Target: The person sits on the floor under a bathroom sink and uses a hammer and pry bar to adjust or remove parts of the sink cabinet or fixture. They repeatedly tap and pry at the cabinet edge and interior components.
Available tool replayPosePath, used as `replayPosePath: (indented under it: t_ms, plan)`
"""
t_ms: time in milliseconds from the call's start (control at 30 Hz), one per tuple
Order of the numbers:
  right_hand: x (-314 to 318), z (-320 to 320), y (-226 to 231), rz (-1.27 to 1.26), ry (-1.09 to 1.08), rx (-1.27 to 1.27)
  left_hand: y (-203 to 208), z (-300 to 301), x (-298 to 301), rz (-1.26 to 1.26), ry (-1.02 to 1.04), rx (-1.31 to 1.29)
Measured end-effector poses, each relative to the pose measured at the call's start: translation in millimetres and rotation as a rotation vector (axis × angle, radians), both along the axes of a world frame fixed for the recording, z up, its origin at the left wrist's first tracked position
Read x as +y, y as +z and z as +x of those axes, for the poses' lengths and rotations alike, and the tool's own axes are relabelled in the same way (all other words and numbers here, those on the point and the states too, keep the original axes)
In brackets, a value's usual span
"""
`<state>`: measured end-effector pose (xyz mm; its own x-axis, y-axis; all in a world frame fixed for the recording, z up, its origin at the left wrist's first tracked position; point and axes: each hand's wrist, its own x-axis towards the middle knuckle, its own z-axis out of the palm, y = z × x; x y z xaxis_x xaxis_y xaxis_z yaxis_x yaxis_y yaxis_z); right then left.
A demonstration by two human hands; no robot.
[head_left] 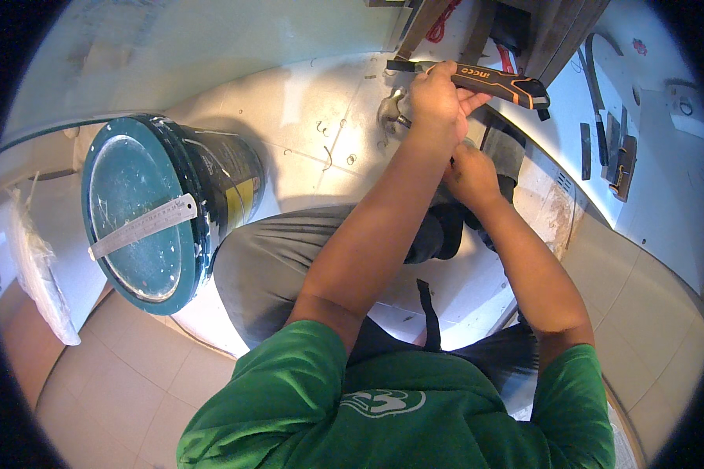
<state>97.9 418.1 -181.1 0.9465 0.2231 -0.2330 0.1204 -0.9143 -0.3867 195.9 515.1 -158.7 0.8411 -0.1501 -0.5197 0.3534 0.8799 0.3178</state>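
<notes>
My left hand point(436, 95) is closed around a black utility knife point(497, 83) with orange lines on its handle; its narrow dark end points left. Just below and to the right, my right hand point(475, 176) is curled shut, and whatever is inside it is hidden. Beside my left wrist shows the metal head of a hammer point(389, 109). Its handle runs behind that wrist, and I cannot tell where it ends. Several curled dark scraps point(327, 159) lie on the tiles left of my left forearm.
A lidded teal bucket point(137, 184) stands at left, a steel ruler point(145, 227) across its lid. A white panel point(657, 211) at right carries dark strips point(585, 152) and a brown block point(623, 168). Wooden framing point(575, 35) with red cord point(440, 23) is at the back.
</notes>
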Motion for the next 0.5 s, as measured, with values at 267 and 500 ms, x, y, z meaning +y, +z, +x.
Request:
replayPosePath:
  t_ms: [267,500]
  plan:
    - [10,19,0,-0.065,0.032,0.040,-5,1,-2,0.027,0.010,0.014]
    - [14,20,-2,-0.079,-0.030,0.033,-5,2,-3,0.027,0.010,0.002]
